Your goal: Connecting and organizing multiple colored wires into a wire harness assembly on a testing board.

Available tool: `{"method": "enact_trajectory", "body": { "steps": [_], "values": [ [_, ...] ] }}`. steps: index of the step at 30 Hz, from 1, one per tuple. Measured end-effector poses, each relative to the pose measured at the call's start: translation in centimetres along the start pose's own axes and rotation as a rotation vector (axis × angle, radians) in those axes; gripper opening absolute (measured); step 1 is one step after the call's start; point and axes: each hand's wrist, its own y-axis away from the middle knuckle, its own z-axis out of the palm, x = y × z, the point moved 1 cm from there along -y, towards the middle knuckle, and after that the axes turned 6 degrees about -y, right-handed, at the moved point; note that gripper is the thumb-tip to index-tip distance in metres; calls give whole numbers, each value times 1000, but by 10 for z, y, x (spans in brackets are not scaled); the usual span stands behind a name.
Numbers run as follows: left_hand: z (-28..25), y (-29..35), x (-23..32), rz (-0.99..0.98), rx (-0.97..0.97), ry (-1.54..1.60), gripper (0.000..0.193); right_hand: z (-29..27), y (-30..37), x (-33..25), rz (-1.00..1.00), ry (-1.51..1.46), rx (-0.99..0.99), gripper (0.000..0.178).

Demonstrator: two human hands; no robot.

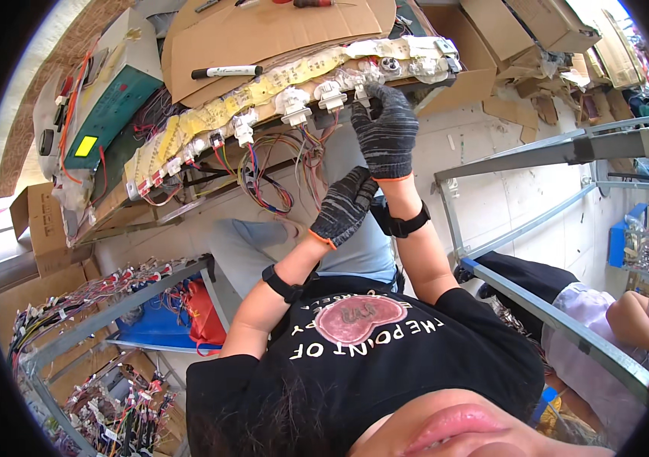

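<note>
Both my hands wear dark grey knit gloves with orange cuffs. My right hand (pixel 385 129) reaches up to the front edge of a work board (pixel 263 95) covered in yellowish tape. Its fingertips pinch a white connector (pixel 361 95) in a row of white plastic connectors (pixel 294 105). My left hand (pixel 346 206) hangs lower, fingers curled, just right of the loops of coloured wires (pixel 263 179) under the board. What it holds is hidden. Each wrist carries a black band.
A black marker (pixel 225 72) lies on cardboard sheets (pixel 263 34) on the board. A teal device (pixel 103 107) stands at the left. Wire harnesses (pixel 73 305) hang on a rack at lower left. A grey metal frame (pixel 553 152) and a seated person (pixel 614 320) are at the right.
</note>
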Motion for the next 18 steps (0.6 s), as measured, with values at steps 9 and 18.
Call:
{"method": "enact_trajectory", "body": {
  "steps": [9,18],
  "values": [
    [-4,-17,-28,575,106,-569,22,-4,-21,1,-144,133,-60,23],
    [-28,-51,24,473,12,-82,13,-113,57,26,787,-419,-916,34]
  ]
}}
